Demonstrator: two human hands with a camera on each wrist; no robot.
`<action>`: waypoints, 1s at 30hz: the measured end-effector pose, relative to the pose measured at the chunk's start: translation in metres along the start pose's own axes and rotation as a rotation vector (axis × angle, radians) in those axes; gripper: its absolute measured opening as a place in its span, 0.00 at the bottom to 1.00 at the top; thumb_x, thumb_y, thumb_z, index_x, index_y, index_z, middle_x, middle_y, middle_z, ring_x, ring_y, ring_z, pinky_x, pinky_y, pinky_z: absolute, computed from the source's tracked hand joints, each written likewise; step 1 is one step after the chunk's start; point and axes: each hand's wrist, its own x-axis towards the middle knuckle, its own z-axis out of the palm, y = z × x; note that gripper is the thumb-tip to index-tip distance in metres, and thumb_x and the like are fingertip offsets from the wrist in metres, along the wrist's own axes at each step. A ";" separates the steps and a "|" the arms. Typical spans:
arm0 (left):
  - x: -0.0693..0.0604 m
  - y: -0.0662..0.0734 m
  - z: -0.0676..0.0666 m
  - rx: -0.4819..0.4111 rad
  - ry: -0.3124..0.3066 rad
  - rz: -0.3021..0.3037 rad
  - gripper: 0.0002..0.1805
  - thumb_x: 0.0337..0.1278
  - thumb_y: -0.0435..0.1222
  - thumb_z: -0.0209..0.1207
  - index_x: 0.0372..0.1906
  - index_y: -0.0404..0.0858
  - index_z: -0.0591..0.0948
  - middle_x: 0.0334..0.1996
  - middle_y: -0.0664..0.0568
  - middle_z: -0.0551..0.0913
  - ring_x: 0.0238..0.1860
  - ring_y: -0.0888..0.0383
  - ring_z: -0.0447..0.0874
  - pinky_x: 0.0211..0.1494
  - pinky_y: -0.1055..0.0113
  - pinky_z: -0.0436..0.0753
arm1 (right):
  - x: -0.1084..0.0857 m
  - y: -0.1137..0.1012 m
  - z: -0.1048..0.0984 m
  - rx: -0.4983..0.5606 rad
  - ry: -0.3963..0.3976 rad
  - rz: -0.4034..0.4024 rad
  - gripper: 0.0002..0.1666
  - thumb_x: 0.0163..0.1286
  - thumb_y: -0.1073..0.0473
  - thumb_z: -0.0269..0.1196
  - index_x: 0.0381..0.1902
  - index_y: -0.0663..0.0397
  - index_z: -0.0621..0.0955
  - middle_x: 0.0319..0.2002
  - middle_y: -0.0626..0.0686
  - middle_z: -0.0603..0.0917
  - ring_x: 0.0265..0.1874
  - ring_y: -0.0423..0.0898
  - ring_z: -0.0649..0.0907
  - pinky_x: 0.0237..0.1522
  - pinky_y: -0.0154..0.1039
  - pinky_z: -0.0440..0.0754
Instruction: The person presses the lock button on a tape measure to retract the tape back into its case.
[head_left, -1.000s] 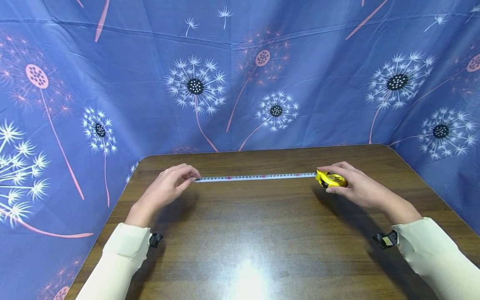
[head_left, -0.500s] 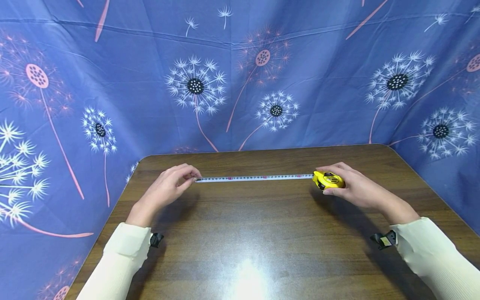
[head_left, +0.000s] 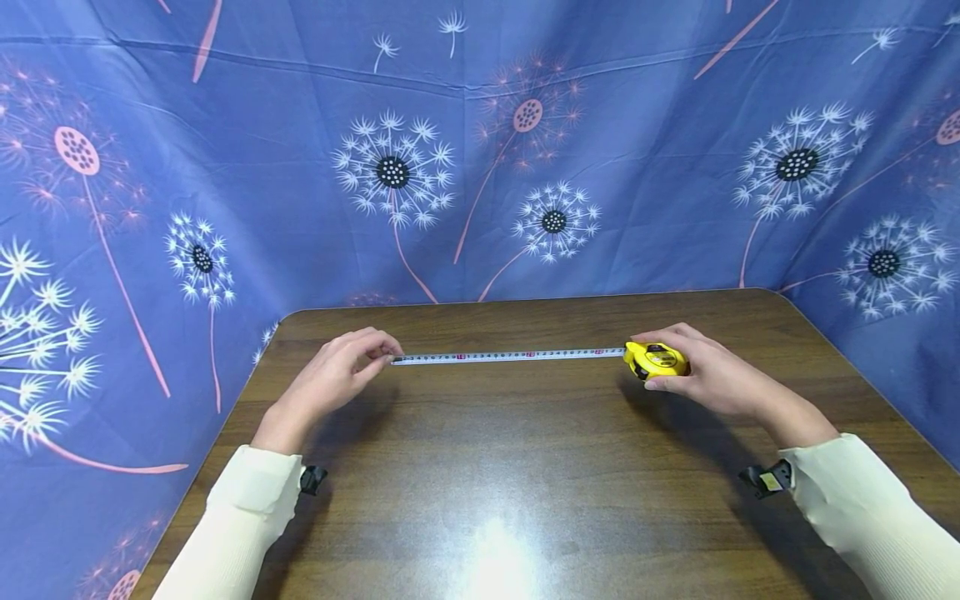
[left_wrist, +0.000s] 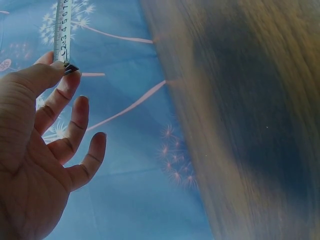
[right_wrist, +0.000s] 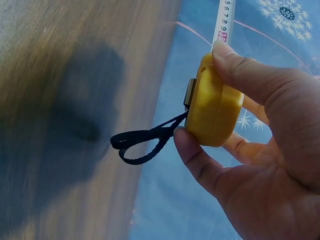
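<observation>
A yellow tape measure (head_left: 654,360) is held above the table by my right hand (head_left: 726,377). Its white blade (head_left: 510,356) stretches in a straight line to my left hand (head_left: 330,377). In the left wrist view, thumb and index finger pinch the blade's end at the metal hook (left_wrist: 70,68); the other fingers are spread and loosely bent. The right wrist view shows thumb and fingers round the yellow case (right_wrist: 215,105), the thumb near the blade's mouth. A black wrist strap (right_wrist: 142,141) dangles from the case beside a metal clip (right_wrist: 190,93).
The brown wooden table (head_left: 495,450) lies beneath both hands, with a bright glare near its front. A blue cloth (head_left: 465,167) with dandelion prints hangs behind and at both sides. Shadows of the hands fall on the wood.
My right hand has shifted slightly left with the tape measure, and the stretch of blade outside the case is a little shorter. My left hand stays nearly in place.
</observation>
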 end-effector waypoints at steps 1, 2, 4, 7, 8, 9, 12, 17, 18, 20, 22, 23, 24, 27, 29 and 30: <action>0.000 0.000 0.000 -0.002 -0.001 -0.002 0.11 0.70 0.30 0.62 0.48 0.51 0.84 0.43 0.64 0.84 0.45 0.61 0.81 0.50 0.51 0.83 | 0.000 -0.001 0.000 0.000 0.000 0.000 0.37 0.62 0.57 0.78 0.68 0.47 0.77 0.53 0.55 0.79 0.46 0.47 0.78 0.44 0.44 0.79; 0.000 0.000 0.000 -0.005 -0.002 -0.003 0.11 0.70 0.30 0.62 0.48 0.51 0.84 0.43 0.64 0.84 0.45 0.61 0.81 0.51 0.51 0.83 | 0.001 -0.001 0.000 0.001 -0.004 0.004 0.37 0.62 0.57 0.77 0.68 0.46 0.77 0.53 0.55 0.79 0.46 0.48 0.78 0.44 0.45 0.79; 0.000 0.000 0.001 -0.009 -0.003 -0.001 0.11 0.71 0.30 0.61 0.48 0.51 0.84 0.43 0.64 0.84 0.45 0.61 0.81 0.51 0.51 0.83 | 0.001 -0.003 0.000 -0.003 -0.007 0.007 0.37 0.62 0.56 0.77 0.68 0.47 0.77 0.53 0.56 0.79 0.46 0.48 0.79 0.45 0.46 0.78; 0.000 0.001 0.001 -0.014 0.000 0.004 0.11 0.71 0.30 0.61 0.48 0.50 0.84 0.44 0.64 0.84 0.45 0.61 0.81 0.51 0.51 0.83 | 0.002 -0.005 0.000 -0.005 -0.012 0.010 0.36 0.63 0.56 0.77 0.68 0.48 0.77 0.54 0.56 0.78 0.48 0.49 0.79 0.46 0.48 0.78; 0.001 0.001 0.001 -0.015 0.001 0.005 0.11 0.71 0.30 0.61 0.48 0.50 0.84 0.43 0.64 0.84 0.45 0.61 0.81 0.51 0.51 0.83 | 0.003 -0.005 0.000 -0.005 -0.014 0.013 0.36 0.63 0.56 0.77 0.68 0.48 0.77 0.54 0.57 0.78 0.48 0.49 0.79 0.46 0.49 0.78; 0.001 0.001 0.001 -0.014 0.002 0.008 0.11 0.71 0.30 0.61 0.48 0.50 0.84 0.43 0.63 0.85 0.45 0.60 0.82 0.51 0.51 0.83 | 0.003 -0.005 0.000 -0.006 -0.012 0.013 0.36 0.63 0.56 0.77 0.68 0.49 0.77 0.54 0.57 0.78 0.48 0.50 0.79 0.46 0.49 0.78; 0.001 0.002 0.002 -0.013 0.001 0.008 0.10 0.71 0.30 0.62 0.48 0.50 0.84 0.44 0.63 0.84 0.46 0.61 0.82 0.51 0.51 0.84 | 0.003 -0.006 0.001 -0.002 -0.009 0.011 0.36 0.62 0.56 0.77 0.68 0.50 0.78 0.54 0.58 0.78 0.49 0.50 0.79 0.46 0.50 0.78; 0.001 0.001 0.003 -0.014 -0.002 0.012 0.11 0.70 0.30 0.62 0.48 0.50 0.84 0.44 0.64 0.84 0.46 0.61 0.82 0.52 0.51 0.83 | 0.005 -0.005 0.004 0.003 0.013 -0.012 0.37 0.61 0.57 0.78 0.67 0.50 0.78 0.53 0.57 0.79 0.48 0.48 0.78 0.44 0.45 0.78; 0.002 0.001 0.004 -0.016 -0.002 0.013 0.11 0.70 0.30 0.62 0.48 0.50 0.84 0.44 0.64 0.85 0.46 0.61 0.82 0.52 0.51 0.83 | 0.006 -0.005 0.004 0.004 0.016 -0.015 0.37 0.61 0.57 0.78 0.67 0.49 0.78 0.53 0.56 0.79 0.47 0.48 0.78 0.44 0.44 0.78; 0.002 0.001 0.004 -0.019 0.000 0.016 0.11 0.70 0.30 0.62 0.48 0.50 0.84 0.44 0.64 0.84 0.46 0.61 0.83 0.51 0.50 0.83 | 0.006 -0.006 0.005 0.005 0.019 -0.017 0.37 0.60 0.57 0.78 0.67 0.48 0.78 0.53 0.56 0.78 0.47 0.48 0.78 0.44 0.44 0.78; 0.003 0.001 0.005 -0.020 0.003 0.022 0.11 0.71 0.30 0.62 0.48 0.50 0.84 0.45 0.64 0.85 0.46 0.61 0.83 0.51 0.51 0.83 | 0.007 -0.006 0.006 0.009 0.020 -0.013 0.37 0.60 0.57 0.78 0.67 0.48 0.78 0.53 0.56 0.78 0.46 0.48 0.78 0.44 0.44 0.78; 0.003 0.001 0.005 -0.018 0.005 0.023 0.11 0.71 0.30 0.62 0.48 0.50 0.84 0.45 0.64 0.84 0.45 0.61 0.83 0.51 0.51 0.83 | 0.007 -0.006 0.006 0.010 0.019 -0.012 0.37 0.61 0.57 0.78 0.67 0.48 0.78 0.53 0.56 0.78 0.47 0.48 0.78 0.44 0.44 0.78; 0.003 0.001 0.006 -0.016 0.006 0.025 0.11 0.71 0.30 0.62 0.48 0.50 0.84 0.45 0.64 0.84 0.45 0.61 0.83 0.50 0.51 0.83 | 0.007 -0.007 0.006 0.011 0.017 -0.009 0.37 0.61 0.57 0.78 0.67 0.48 0.78 0.53 0.55 0.78 0.47 0.48 0.78 0.44 0.44 0.78; 0.004 0.001 0.007 -0.013 0.015 0.041 0.11 0.70 0.30 0.62 0.48 0.49 0.85 0.44 0.62 0.85 0.44 0.61 0.82 0.49 0.52 0.83 | 0.007 -0.008 0.007 0.019 0.019 -0.008 0.37 0.61 0.56 0.78 0.67 0.49 0.79 0.53 0.56 0.78 0.47 0.48 0.78 0.44 0.44 0.78; 0.005 0.001 0.008 -0.015 0.020 0.043 0.10 0.70 0.30 0.62 0.47 0.49 0.85 0.43 0.62 0.85 0.43 0.61 0.82 0.49 0.51 0.83 | 0.007 -0.008 0.007 0.022 0.020 -0.007 0.37 0.61 0.56 0.78 0.67 0.49 0.79 0.53 0.57 0.79 0.47 0.48 0.78 0.44 0.44 0.78; 0.005 0.001 0.008 -0.017 0.022 0.045 0.10 0.69 0.30 0.63 0.47 0.49 0.85 0.42 0.61 0.85 0.43 0.61 0.82 0.49 0.51 0.83 | 0.008 -0.008 0.007 0.023 0.020 -0.005 0.37 0.61 0.56 0.78 0.67 0.49 0.79 0.53 0.57 0.79 0.47 0.47 0.78 0.44 0.43 0.79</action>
